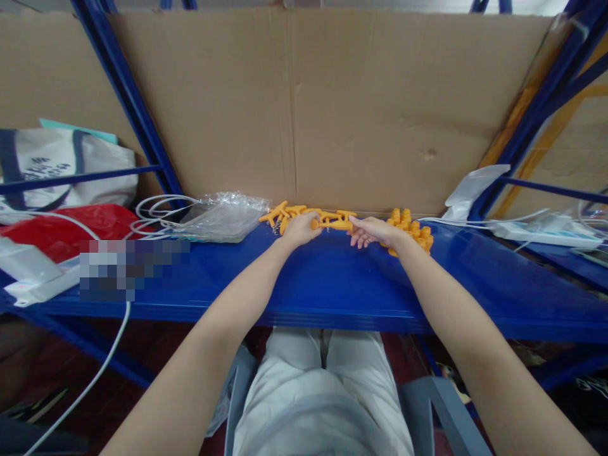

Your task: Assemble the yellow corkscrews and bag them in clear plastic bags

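Note:
An orange plastic piece with a rod-like body and a round end [335, 225] spans the gap between my hands, just above the blue shelf top. My left hand [299, 230] is closed around its left part, near the round end. At the right end, my right hand [377, 232] pinches it between thumb and forefinger, the other fingers loosely curled. Behind my left hand lie several orange branched pieces [280, 213], some with small metal coils beside them. A cluster of orange cup-like pieces [422, 235] sits behind my right wrist and is partly covered by it.
Clear plastic bags [228, 215] and looped white cable [154, 212] lie on the left. Farther left are a red bag [104, 221] and a cloth tote [95, 164]. A cardboard sheet [332, 107] stands behind. A white power strip [546, 233] is at right.

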Demonstrator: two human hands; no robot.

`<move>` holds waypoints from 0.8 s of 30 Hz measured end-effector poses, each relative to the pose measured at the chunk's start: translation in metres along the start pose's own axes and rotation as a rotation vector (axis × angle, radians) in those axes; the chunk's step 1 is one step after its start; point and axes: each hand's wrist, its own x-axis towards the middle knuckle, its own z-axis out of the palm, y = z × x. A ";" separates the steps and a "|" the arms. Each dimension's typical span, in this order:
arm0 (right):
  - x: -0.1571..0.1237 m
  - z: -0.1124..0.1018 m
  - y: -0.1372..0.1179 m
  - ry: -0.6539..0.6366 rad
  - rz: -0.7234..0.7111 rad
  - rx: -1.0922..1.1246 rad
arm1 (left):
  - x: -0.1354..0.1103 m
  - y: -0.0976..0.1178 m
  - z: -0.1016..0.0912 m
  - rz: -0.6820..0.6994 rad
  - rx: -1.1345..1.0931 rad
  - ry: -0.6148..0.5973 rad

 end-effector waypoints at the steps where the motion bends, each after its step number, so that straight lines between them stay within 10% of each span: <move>1: 0.000 0.000 0.000 0.005 -0.003 -0.014 | 0.000 0.000 0.000 -0.004 0.006 -0.001; 24: -0.011 0.000 -0.008 0.121 -0.168 -0.104 | 0.000 -0.002 0.001 -0.008 -0.011 -0.030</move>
